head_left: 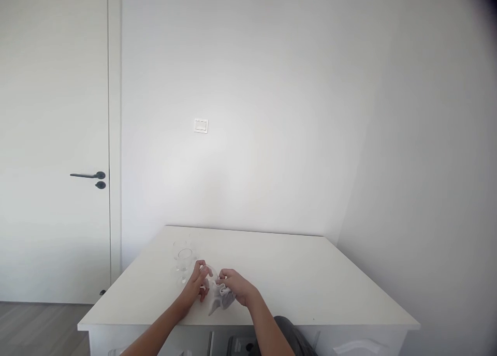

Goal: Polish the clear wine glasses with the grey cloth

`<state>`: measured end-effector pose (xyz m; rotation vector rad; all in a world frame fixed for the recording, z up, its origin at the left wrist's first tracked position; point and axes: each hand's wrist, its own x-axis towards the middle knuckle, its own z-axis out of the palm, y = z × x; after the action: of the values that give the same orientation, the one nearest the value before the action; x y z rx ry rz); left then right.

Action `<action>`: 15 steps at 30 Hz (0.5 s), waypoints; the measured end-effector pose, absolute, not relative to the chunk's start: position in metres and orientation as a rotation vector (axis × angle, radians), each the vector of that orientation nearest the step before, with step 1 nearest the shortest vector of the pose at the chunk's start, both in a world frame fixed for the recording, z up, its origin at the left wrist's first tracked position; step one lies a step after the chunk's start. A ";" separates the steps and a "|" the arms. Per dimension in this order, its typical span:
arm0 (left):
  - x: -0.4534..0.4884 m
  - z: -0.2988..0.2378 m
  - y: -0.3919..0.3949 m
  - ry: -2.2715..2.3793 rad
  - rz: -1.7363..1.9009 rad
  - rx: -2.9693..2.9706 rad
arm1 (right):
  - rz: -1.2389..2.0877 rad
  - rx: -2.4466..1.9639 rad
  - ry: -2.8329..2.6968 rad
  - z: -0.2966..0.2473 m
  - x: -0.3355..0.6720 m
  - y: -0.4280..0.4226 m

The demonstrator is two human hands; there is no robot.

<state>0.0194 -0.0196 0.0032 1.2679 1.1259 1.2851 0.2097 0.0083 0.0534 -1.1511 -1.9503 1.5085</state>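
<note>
My left hand is closed around a clear glass above the near left part of the white table. My right hand grips a crumpled pale grey cloth against the glass, and part of the cloth hangs down. The fingers and the cloth hide much of the glass. To the left of my left hand stand other transparent glasses, the nearest clear one being a stemmed glass. Their outlines are faint against the white surface.
The white tabletop meets a plain wall at its far edge. Below the front edge are cabinet fronts and a dark object. A light switch is on the wall. At the left is a door with a dark handle.
</note>
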 end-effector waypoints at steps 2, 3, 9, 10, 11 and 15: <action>0.018 0.002 -0.019 1.124 1.296 1.254 | 1.441 -1.132 -1.952 0.052 0.210 0.007; 0.017 0.002 -0.018 1.138 1.302 1.251 | 1.279 -1.144 -2.029 0.050 0.210 0.006; 0.017 0.003 -0.020 1.201 1.293 1.257 | 0.300 -1.123 -2.425 0.049 0.207 -0.002; 0.018 0.003 -0.021 1.201 1.297 1.243 | 0.367 -1.150 -2.378 0.051 0.206 -0.002; 0.018 0.002 -0.021 1.193 1.303 1.234 | 0.505 -1.181 -2.306 0.053 0.206 -0.003; 0.018 0.000 -0.019 1.096 1.300 1.257 | 1.282 -1.208 -2.029 0.058 0.206 0.001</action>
<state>0.0183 -0.0192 0.0001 1.2572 1.0957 1.3000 0.2065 0.0010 0.0582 -1.2081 -2.0287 1.2824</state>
